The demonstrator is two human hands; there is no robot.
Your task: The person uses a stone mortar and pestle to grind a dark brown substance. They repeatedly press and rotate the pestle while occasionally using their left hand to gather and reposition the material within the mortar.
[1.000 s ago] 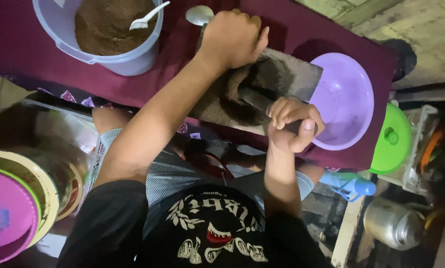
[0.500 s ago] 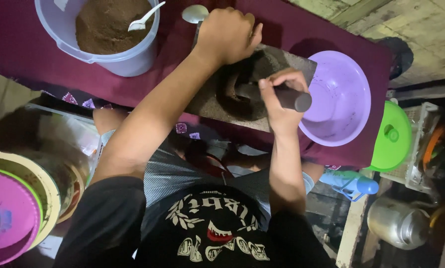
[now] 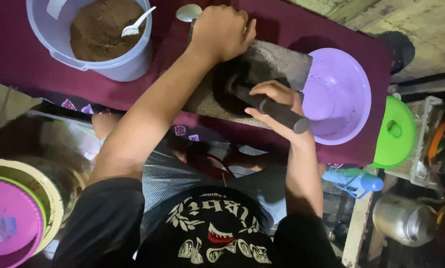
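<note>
A dark stone roller (image 3: 274, 110) is being gripped by the right hand (image 3: 277, 106), fingers closed around it, over the grinding slab (image 3: 277, 62) on the maroon tabletop (image 3: 292, 30). The slab's far edge is being clasped by the left hand (image 3: 225, 30), beside a purple bowl (image 3: 344, 94).

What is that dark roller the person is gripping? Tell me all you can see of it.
The dark roller looks like a smooth stone cylinder, nearly black, with a flat round end pointing toward the purple basin. It lies slanted across the grey grinding slab, its far end in the slab's dark hollow. The right hand wraps around its middle; the left hand rests on the slab's far edge.
</note>
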